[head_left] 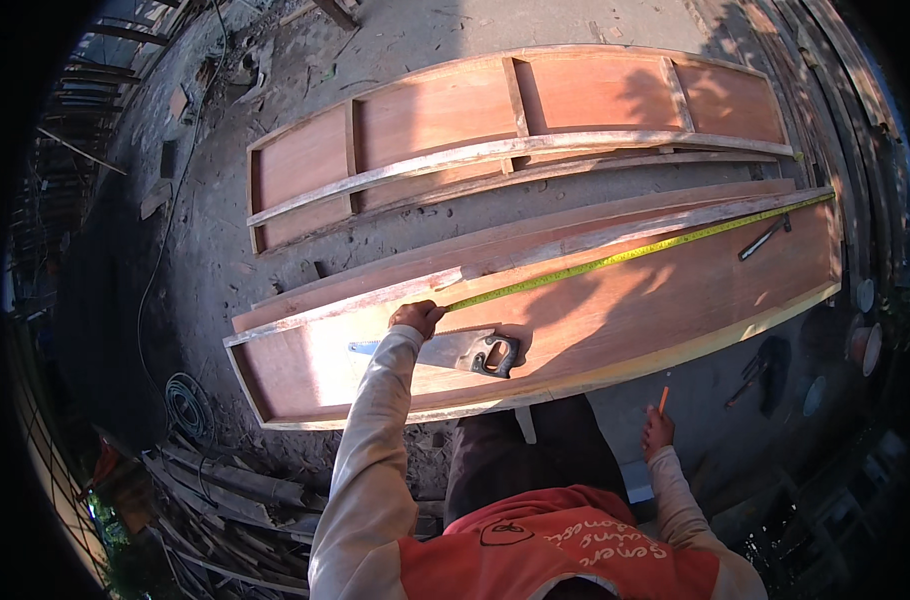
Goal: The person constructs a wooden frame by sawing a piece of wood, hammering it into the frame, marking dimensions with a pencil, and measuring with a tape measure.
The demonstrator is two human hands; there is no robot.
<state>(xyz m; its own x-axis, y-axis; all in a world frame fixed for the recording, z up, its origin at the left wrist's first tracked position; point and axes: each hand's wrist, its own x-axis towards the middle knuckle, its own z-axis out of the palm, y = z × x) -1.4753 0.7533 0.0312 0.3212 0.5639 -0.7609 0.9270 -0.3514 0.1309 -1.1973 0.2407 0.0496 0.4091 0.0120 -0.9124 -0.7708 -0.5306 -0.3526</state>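
My left hand (418, 317) is closed on the near end of a yellow tape measure (600, 262), over the upper frame strip of a long plywood panel (585, 335). The tape runs out along that strip to the panel's far right end. A handsaw (450, 350) with a dark handle lies flat on the plywood, just below my left hand and partly under my forearm. Off the panel's near edge, my right hand (658, 432) grips an orange pencil (663, 399), its tip pointing up. A hammer (763, 240) rests on the panel's right part.
Beyond lies a second framed plywood panel (445, 115) with crosspieces. Scrap wood (235, 490) is piled at the lower left, near a coiled hose (187, 405). Long boards (855, 110) line the right side. A bucket (863, 345) stands at the right.
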